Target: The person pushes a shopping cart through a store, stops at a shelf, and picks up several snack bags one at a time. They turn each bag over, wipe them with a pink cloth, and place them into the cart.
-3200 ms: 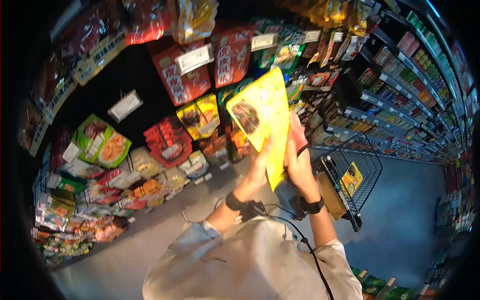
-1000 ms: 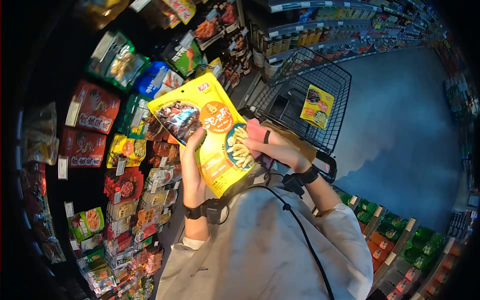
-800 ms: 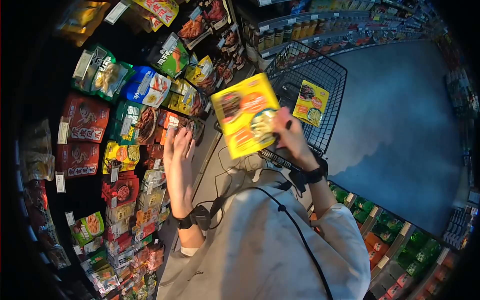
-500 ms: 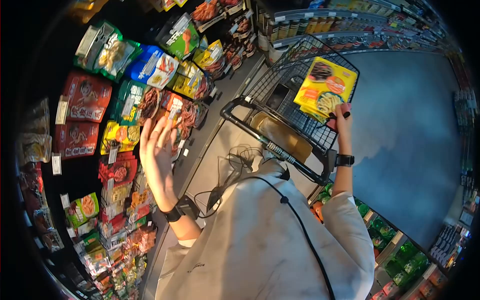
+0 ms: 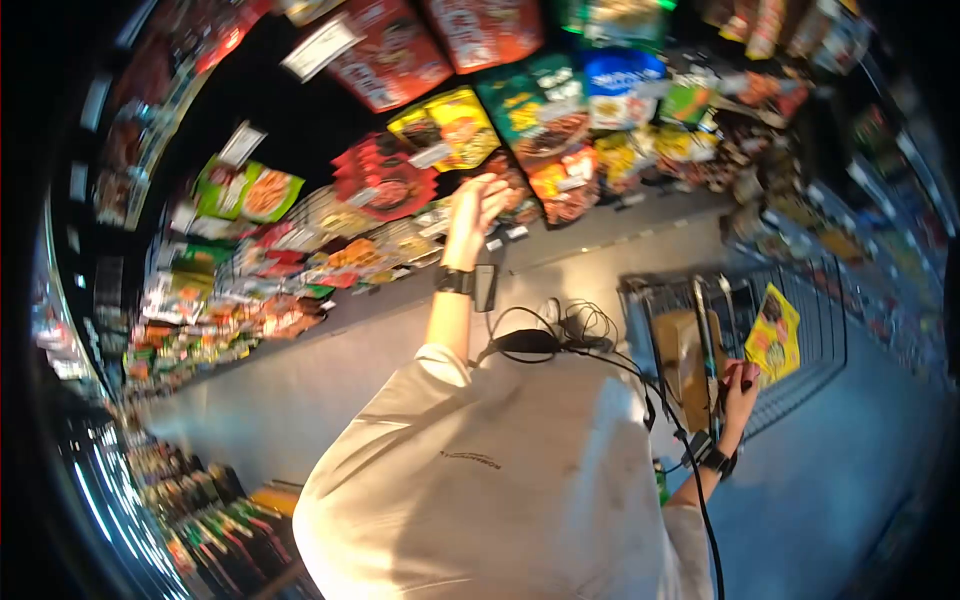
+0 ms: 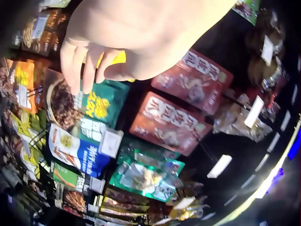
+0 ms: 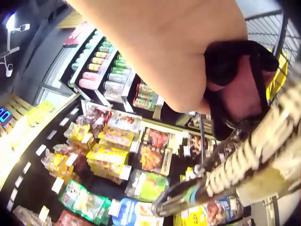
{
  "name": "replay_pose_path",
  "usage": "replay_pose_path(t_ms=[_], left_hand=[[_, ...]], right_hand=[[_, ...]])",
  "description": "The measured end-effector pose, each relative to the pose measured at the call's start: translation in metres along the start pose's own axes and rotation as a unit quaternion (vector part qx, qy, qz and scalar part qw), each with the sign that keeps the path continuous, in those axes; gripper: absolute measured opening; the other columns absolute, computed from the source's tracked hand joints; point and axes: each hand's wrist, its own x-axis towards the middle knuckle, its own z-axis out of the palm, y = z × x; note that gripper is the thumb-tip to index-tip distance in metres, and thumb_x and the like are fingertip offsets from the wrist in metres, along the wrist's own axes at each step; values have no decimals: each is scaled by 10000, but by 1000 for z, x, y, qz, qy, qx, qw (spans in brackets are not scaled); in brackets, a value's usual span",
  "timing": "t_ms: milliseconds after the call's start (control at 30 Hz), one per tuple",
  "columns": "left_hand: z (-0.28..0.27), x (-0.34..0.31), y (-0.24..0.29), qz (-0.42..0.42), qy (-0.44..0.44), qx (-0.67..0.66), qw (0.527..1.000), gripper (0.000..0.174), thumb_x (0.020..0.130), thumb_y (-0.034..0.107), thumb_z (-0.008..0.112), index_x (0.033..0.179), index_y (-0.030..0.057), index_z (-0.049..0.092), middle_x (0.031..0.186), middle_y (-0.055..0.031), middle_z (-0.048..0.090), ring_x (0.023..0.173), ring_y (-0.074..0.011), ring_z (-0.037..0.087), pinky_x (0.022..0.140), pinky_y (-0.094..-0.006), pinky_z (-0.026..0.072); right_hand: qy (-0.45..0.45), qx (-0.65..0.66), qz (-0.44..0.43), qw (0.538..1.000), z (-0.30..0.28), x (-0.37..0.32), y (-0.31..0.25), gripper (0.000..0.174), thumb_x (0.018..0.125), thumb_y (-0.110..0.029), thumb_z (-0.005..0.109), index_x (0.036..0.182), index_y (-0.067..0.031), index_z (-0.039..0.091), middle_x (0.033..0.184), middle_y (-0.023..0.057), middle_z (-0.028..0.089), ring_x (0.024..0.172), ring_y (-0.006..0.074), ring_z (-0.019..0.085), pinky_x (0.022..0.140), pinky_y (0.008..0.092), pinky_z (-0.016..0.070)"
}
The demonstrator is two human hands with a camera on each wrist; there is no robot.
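Note:
In the head view my left hand [image 5: 472,215] reaches toward the shelf with relaxed, extended fingers and nothing in them. The left wrist view shows those fingers in front of a dark green snack bag [image 6: 106,101]; a yellow bag [image 5: 455,130] hangs close above the hand in the head view. My right hand [image 5: 740,382], with a pink-and-black covering, is low at the shopping cart, beside its handle [image 5: 707,335]. Just past its fingers a yellow bag of pickled chicken feet [image 5: 776,335] lies in the wire basket. Whether the fingers grip anything, I cannot tell.
Red bags [image 5: 385,50], a blue-and-white bag [image 5: 625,90] and a green bag [image 5: 245,190] hang on the black shelf. A brown cardboard box [image 5: 685,370] sits by the cart handle. Dark cables [image 5: 590,325] show near the floor and hang across the shirt.
Both hands held the yellow bag; the left released it and the right carried it to the cart. The right hand is lower now, the left nearer the shelf, and the view has turned.

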Motion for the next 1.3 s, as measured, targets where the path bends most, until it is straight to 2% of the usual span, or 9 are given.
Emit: replay_pose_path(t_ms=[300, 367, 533, 733, 800, 833, 900, 967, 1300], left_hand=[[-87, 149, -53, 252, 221, 28, 942, 188, 895, 64, 647, 1035, -52, 601, 870, -72, 650, 728, -146, 645, 668, -290, 540], [-102, 174, -57, 319, 253, 110, 907, 266, 864, 61, 665, 1094, -52, 590, 944, -107, 641, 855, -239, 639, 804, -350, 512], [-109, 217, -36, 435, 272, 164, 843, 681, 868, 221, 760, 1390, -48, 415, 1293, -246, 544, 1168, -346, 566, 987, -416, 448], [-107, 248, 5, 428, 345, 209, 809, 748, 828, 235, 811, 1396, -40, 411, 1339, -246, 537, 1215, -304, 548, 1047, -426, 420], [-92, 236, 3, 427, 336, 140, 828, 664, 801, 107, 830, 1328, -29, 449, 1232, -106, 583, 1101, -209, 539, 1045, -339, 407], [-79, 206, 25, 433, 181, 42, 882, 589, 782, 58, 830, 1262, 7, 491, 1208, -86, 592, 1090, -191, 548, 1024, -337, 441], [-105, 246, 7, 499, 141, 90, 850, 522, 754, -19, 823, 1193, 37, 548, 1165, -73, 631, 1019, -170, 599, 882, -355, 531], [-121, 257, -3, 469, 181, 149, 851, 549, 694, 187, 915, 1063, -47, 583, 970, -133, 689, 907, -212, 653, 828, -366, 529], [-119, 185, -43, 334, 178, 150, 913, 189, 841, 57, 705, 1005, -37, 704, 942, -44, 727, 832, -129, 638, 793, -303, 516]], right_hand=[[140, -225, -21, 964, 64, -30, -50, 454, 1014, -440, 504, 1267, -96, 658, 1093, 134, 725, 980, 372, 679, 808, 446, 527], [184, -222, -112, 951, 67, -26, -38, 428, 1012, -420, 516, 1263, -106, 662, 1081, 131, 726, 958, 367, 681, 792, 447, 527], [211, -246, -64, 944, 71, -26, -35, 411, 1005, -429, 525, 1222, -114, 675, 973, 122, 739, 889, 385, 685, 732, 462, 524], [184, -269, -5, 945, 66, -33, -46, 522, 960, -574, 509, 1211, -150, 683, 907, 202, 719, 808, 442, 668, 683, 533, 501], [223, -297, -33, 928, 69, -36, -45, 503, 968, -567, 498, 1232, -180, 680, 918, 226, 709, 840, 457, 663, 700, 539, 505], [240, -296, -17, 924, 70, -30, -29, 499, 970, -558, 499, 1221, -168, 682, 918, 229, 707, 855, 458, 662, 713, 534, 511], [221, -308, 40, 924, 69, -34, -49, 507, 967, -555, 502, 1149, -127, 703, 882, 238, 702, 839, 466, 659, 718, 544, 509], [215, -303, 55, 927, 70, -36, -52, 506, 963, -552, 509, 1098, -109, 713, 856, 244, 698, 821, 466, 659, 718, 550, 507], [248, -317, 3, 915, 72, -38, -48, 521, 946, -531, 548, 1067, -54, 717, 806, 245, 692, 769, 456, 664, 682, 536, 510]])
